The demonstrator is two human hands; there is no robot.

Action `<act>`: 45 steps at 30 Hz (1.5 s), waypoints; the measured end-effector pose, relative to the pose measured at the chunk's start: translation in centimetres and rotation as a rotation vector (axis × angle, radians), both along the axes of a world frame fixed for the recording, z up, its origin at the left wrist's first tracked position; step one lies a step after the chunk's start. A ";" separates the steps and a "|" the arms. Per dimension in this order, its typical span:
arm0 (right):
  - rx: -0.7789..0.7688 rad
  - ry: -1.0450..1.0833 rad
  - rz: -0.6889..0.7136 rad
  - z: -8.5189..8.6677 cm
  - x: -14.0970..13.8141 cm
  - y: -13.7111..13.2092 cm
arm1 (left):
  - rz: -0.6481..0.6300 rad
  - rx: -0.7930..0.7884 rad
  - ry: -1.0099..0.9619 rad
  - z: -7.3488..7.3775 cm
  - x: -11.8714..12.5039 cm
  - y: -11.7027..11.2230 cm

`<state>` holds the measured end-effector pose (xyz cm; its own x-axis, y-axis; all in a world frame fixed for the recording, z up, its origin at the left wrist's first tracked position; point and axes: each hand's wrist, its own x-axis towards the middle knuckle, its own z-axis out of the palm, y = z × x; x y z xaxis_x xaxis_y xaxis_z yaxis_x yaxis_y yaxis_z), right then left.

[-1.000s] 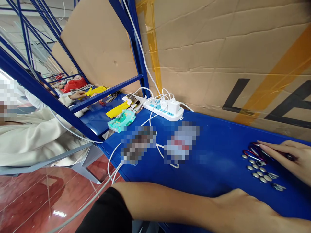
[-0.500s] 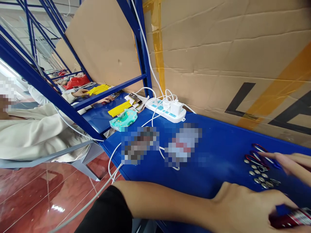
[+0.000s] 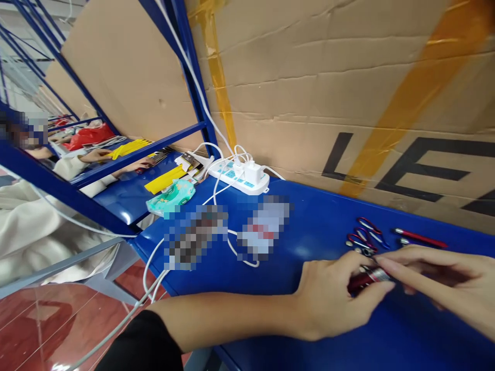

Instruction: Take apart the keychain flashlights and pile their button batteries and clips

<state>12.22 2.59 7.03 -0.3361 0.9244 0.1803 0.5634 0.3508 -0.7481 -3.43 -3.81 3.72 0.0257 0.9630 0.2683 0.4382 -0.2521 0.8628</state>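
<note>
My left hand (image 3: 336,299) is closed around a dark red metal tube with a silver band (image 3: 363,281), which looks like a small flashlight. My right hand (image 3: 436,278) meets it at the silver end, thumb and fingers pinched together; what they hold, if anything, is too small to make out. Just beyond my left fingers lie red and blue carabiners (image 3: 363,237) and a few small silver discs like button cells (image 3: 349,243), the others hidden by the hand. A slim red pen-shaped tube (image 3: 421,238) rests behind my right hand, with another partly covered.
A white power strip (image 3: 240,178) with plugs and cables stands against the cardboard wall (image 3: 309,93). Two blurred-out items lie on the blue table (image 3: 309,221). Farther left are a green packet (image 3: 172,198), yellow strips (image 3: 164,178), a blue frame post and another person's hands (image 3: 137,165).
My right hand has come from the carabiners and discs to the red tube in my left hand. My view has shifted right, and the pen-shaped tubes now show.
</note>
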 end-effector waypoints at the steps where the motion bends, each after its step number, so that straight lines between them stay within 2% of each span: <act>1: -0.053 0.019 0.049 0.5 -0.2 -0.3 | -0.009 -0.020 -0.024 0.0 0.0 0.1; 5: -0.151 0.051 0.109 1.6 -0.6 -1.0 | -0.071 -0.076 -0.123 0.1 0.0 0.3; 10: -0.296 0.089 0.124 1.6 -0.4 -1.3 | -0.164 -0.075 -0.132 0.0 0.1 0.3; 17: -0.289 0.148 0.159 1.4 -0.5 -1.4 | -0.199 -0.089 -0.158 0.1 0.1 0.5; 24: -0.148 0.077 0.185 2.2 0.2 -1.8 | -0.251 -0.138 -0.186 0.5 0.2 0.4; 31: -0.075 0.045 0.219 2.8 0.6 -1.9 | -0.283 -0.164 -0.207 0.9 0.3 0.5; 36: 0.074 0.056 0.113 4.1 1.9 -1.1 | -0.338 -0.247 -0.223 0.9 0.4 0.4; 39: 0.141 -0.020 0.087 3.9 2.9 -0.1 | -0.276 -0.237 -0.242 0.9 0.4 0.5; 42: 0.235 -0.263 0.126 2.6 3.6 1.1 | -0.153 -0.220 -0.248 0.8 0.3 0.8; 45: 0.189 -0.447 0.168 1.5 3.8 1.8 | -0.080 -0.197 -0.203 0.8 0.1 1.3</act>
<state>15.98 4.42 8.55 -0.5600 0.8160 0.1433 0.7379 0.5700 -0.3614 -3.31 -2.51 4.53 0.0684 0.9941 0.0841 0.2375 -0.0981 0.9664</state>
